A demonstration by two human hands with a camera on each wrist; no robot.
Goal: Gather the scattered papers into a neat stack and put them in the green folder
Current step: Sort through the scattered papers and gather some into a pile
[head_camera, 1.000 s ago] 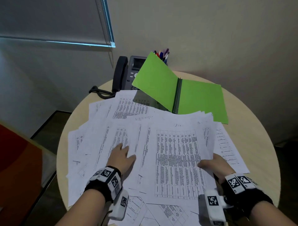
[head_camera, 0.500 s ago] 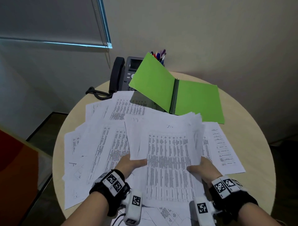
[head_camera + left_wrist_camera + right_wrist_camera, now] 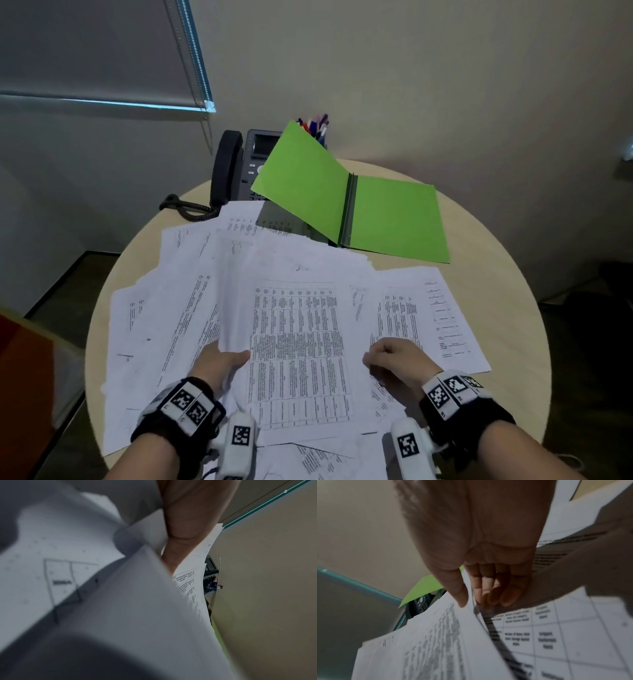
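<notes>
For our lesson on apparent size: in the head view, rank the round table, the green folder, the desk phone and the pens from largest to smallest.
1. round table
2. green folder
3. desk phone, partly hidden behind the folder
4. pens, only tips showing

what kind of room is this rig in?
Most likely an office or small meeting room: a corded desk phone and a cup of pens sit at the back of a round table, beside an open green folder and printed papers.
</notes>
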